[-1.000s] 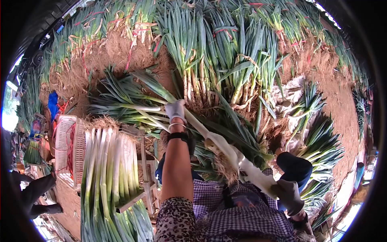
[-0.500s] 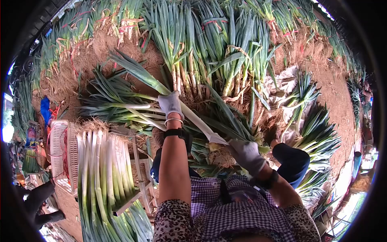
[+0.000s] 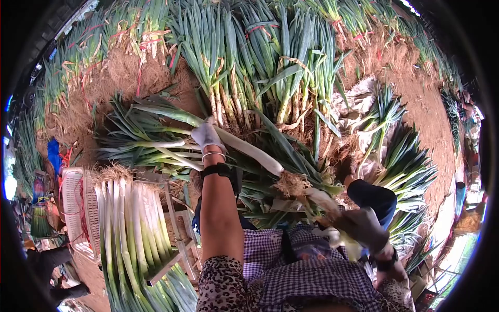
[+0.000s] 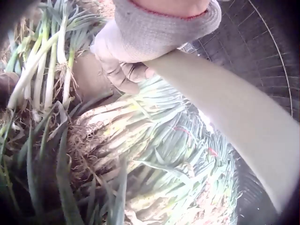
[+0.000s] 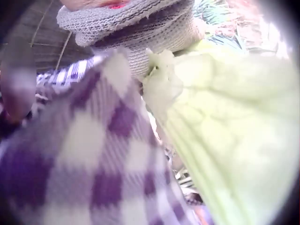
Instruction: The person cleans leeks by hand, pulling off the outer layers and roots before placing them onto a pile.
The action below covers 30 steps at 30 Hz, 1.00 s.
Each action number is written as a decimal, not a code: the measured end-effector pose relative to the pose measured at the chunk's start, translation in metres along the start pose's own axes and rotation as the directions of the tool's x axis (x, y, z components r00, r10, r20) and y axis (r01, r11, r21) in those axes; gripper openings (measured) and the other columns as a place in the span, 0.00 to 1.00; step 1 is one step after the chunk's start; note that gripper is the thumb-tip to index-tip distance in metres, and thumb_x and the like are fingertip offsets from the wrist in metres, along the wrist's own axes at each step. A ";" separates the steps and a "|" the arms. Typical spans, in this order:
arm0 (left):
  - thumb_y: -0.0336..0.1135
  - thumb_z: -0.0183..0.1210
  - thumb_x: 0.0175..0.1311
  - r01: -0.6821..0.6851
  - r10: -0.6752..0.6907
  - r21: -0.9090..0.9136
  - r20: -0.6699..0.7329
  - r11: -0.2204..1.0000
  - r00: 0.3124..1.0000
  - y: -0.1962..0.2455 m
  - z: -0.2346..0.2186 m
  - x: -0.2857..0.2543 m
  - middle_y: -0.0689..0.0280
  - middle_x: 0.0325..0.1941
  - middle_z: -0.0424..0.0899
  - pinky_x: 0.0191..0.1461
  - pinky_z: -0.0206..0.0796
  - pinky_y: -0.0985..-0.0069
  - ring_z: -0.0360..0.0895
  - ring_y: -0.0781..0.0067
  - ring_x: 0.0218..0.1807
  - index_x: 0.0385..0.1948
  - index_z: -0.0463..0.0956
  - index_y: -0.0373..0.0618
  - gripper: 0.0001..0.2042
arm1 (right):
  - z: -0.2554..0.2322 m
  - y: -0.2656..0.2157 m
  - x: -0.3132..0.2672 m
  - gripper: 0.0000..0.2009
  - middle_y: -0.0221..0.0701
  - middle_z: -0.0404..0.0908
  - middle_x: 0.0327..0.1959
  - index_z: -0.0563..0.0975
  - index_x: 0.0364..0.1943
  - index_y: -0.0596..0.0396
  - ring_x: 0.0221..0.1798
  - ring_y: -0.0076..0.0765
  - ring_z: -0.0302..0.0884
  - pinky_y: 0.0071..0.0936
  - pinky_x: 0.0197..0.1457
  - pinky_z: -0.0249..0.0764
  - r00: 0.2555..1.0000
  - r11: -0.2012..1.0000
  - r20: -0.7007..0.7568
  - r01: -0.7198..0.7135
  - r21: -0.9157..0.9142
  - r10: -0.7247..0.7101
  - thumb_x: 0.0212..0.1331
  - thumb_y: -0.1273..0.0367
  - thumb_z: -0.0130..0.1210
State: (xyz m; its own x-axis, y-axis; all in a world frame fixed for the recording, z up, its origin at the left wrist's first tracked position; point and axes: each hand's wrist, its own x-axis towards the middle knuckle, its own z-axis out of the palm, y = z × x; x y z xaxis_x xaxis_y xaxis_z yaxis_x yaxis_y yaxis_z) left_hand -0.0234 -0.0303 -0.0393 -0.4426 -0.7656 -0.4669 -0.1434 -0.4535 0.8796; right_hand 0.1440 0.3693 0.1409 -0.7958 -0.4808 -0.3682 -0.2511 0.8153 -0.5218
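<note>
In the head view my gloved left hand [image 3: 207, 136] grips a long leek [image 3: 250, 152] around its shaft, below the green leaves. The leek slants down to the right, its root tuft [image 3: 291, 184] toward my lap. From the left wrist, the white shaft [image 4: 225, 103] runs out of the curled glove [image 4: 133, 49]. My gloved right hand [image 3: 366, 228], blurred, is low on the right, beside my knee. It holds a pale stripped leek leaf [image 5: 229, 117], which fills the right side of the right wrist view. Loose leeks [image 3: 150, 140] lie left of my left hand.
Trimmed leeks [image 3: 130, 223] lie stacked on a metal frame [image 3: 179, 229] at left, beside a white plastic basket [image 3: 78, 208]. Tied upright leek bundles [image 3: 249, 62] stand along the back. More leeks [image 3: 408, 177] lie at right. A checked apron [image 3: 312, 275] covers my lap.
My right hand came in from the lower right to the leek's root end, then pulled back down and right with a leaf. The left hand kept its grip, and the shaft now looks bare.
</note>
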 end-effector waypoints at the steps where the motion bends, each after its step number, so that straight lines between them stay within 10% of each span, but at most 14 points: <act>1: 0.30 0.68 0.46 -0.012 0.012 -0.035 0.002 0.999 1.000 -0.001 0.003 0.001 0.60 0.28 0.77 0.30 0.66 0.65 0.72 0.65 0.25 0.32 0.74 0.28 0.16 | -0.002 -0.005 0.014 0.21 0.42 0.82 0.37 0.80 0.44 0.58 0.38 0.50 0.81 0.38 0.41 0.75 0.999 0.996 -0.015 0.051 -0.075 -0.052 0.54 0.57 0.64; 3: 0.31 0.68 0.47 -0.035 0.035 -0.116 -0.004 0.993 0.999 -0.002 0.009 0.004 0.59 0.30 0.77 0.30 0.67 0.66 0.72 0.66 0.25 0.37 0.73 0.28 0.19 | 0.011 0.007 0.041 0.34 0.43 0.73 0.58 0.72 0.57 0.57 0.57 0.52 0.74 0.39 0.56 0.73 0.961 0.966 -0.243 0.073 -0.248 -0.135 0.46 0.55 0.68; 9: 0.37 0.69 0.53 -0.081 0.077 -0.298 -0.024 0.951 0.997 0.027 0.009 -0.053 0.58 0.35 0.78 0.31 0.68 0.70 0.72 0.68 0.25 0.41 0.71 0.30 0.22 | 0.054 -0.054 0.124 0.31 0.39 0.73 0.51 0.72 0.50 0.54 0.52 0.48 0.77 0.39 0.52 0.77 0.816 0.965 -0.538 0.262 0.017 -0.212 0.37 0.67 0.73; 11: 0.33 0.67 0.56 -0.262 0.282 -0.294 0.030 0.919 0.959 0.033 -0.002 -0.051 0.61 0.30 0.75 0.26 0.70 0.73 0.73 0.68 0.22 0.42 0.67 0.32 0.20 | 0.062 -0.054 0.131 0.28 0.37 0.75 0.47 0.73 0.48 0.55 0.48 0.44 0.78 0.35 0.50 0.77 0.803 0.955 -0.567 0.281 0.091 -0.182 0.39 0.69 0.73; 13: 0.34 0.63 0.61 -0.215 0.277 -0.425 0.090 0.879 0.957 0.066 -0.010 -0.088 0.62 0.28 0.75 0.26 0.73 0.73 0.75 0.68 0.23 0.44 0.65 0.35 0.18 | 0.058 -0.060 0.126 0.25 0.34 0.77 0.44 0.73 0.46 0.57 0.45 0.37 0.79 0.31 0.48 0.76 0.809 0.919 -0.575 0.311 0.245 -0.120 0.41 0.71 0.72; 17: 0.39 0.51 0.70 0.168 0.349 -0.704 0.527 0.690 0.774 0.081 -0.049 -0.056 0.55 0.46 0.78 0.64 0.68 0.51 0.78 0.58 0.49 0.51 0.68 0.36 0.16 | 0.048 -0.072 0.119 0.19 0.27 0.76 0.38 0.74 0.43 0.59 0.41 0.19 0.72 0.21 0.45 0.73 0.930 0.572 -0.350 0.226 0.788 0.114 0.47 0.74 0.70; 20: 0.35 0.54 0.69 0.233 0.326 -0.691 0.576 0.684 0.750 0.077 -0.060 -0.038 0.57 0.44 0.78 0.62 0.69 0.51 0.78 0.58 0.48 0.50 0.69 0.37 0.14 | 0.059 -0.063 0.127 0.19 0.26 0.76 0.37 0.73 0.43 0.58 0.39 0.20 0.72 0.21 0.45 0.72 0.905 0.587 -0.424 0.326 0.741 0.033 0.47 0.75 0.69; 24: 0.33 0.57 0.67 0.211 0.254 -0.662 0.533 0.719 0.807 0.077 -0.064 -0.043 0.58 0.40 0.78 0.60 0.71 0.49 0.78 0.59 0.44 0.47 0.71 0.38 0.12 | 0.042 -0.067 0.123 0.16 0.31 0.78 0.34 0.76 0.37 0.58 0.37 0.25 0.74 0.25 0.44 0.72 0.935 0.849 -0.343 0.107 0.517 0.091 0.46 0.71 0.70; 30: 0.32 0.59 0.65 0.161 0.261 -0.684 0.471 0.712 0.843 0.074 -0.065 -0.045 0.59 0.38 0.78 0.57 0.73 0.50 0.77 0.61 0.40 0.44 0.72 0.39 0.10 | 0.047 -0.058 0.129 0.15 0.35 0.79 0.32 0.77 0.36 0.58 0.36 0.31 0.76 0.28 0.44 0.73 0.954 0.862 -0.290 0.088 0.500 0.071 0.46 0.68 0.69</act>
State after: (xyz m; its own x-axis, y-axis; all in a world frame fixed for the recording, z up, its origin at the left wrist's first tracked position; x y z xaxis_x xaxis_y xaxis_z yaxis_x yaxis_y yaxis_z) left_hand 0.0432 -0.0591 0.0406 -0.8273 -0.5487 -0.1205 0.4316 -0.7581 0.4888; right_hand 0.0813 0.2451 0.0874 -0.9372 -0.3070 -0.1655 -0.0104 0.4989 -0.8666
